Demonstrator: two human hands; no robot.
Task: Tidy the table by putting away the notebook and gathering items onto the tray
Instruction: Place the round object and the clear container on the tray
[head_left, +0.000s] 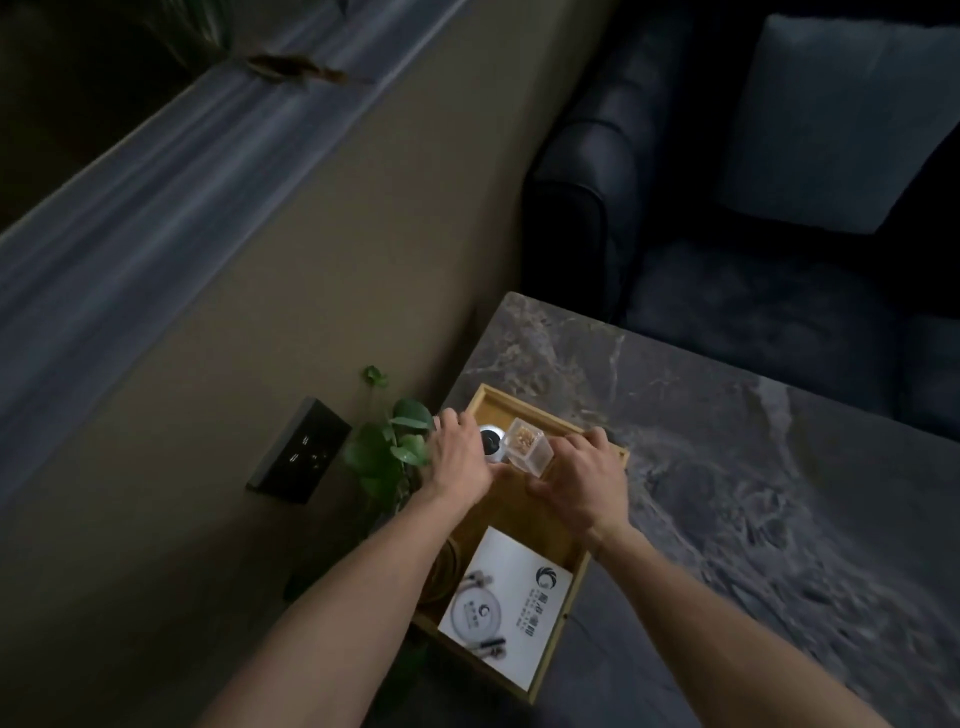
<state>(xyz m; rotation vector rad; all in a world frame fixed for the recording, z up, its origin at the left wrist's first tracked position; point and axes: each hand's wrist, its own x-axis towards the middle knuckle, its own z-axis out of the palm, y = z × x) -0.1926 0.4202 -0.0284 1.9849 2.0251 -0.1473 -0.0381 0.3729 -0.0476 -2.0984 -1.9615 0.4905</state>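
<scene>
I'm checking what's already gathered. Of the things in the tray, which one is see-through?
The small clear box between the hands, at the tray's far end, with tan bits visible inside. The round white object beside it and the white printed card are opaque.

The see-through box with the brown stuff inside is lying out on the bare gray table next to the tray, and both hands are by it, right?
Not quite. The head view shows the see-through box inside the wooden tray, not on the bare gray table. The left hand and right hand are indeed beside it.
</scene>
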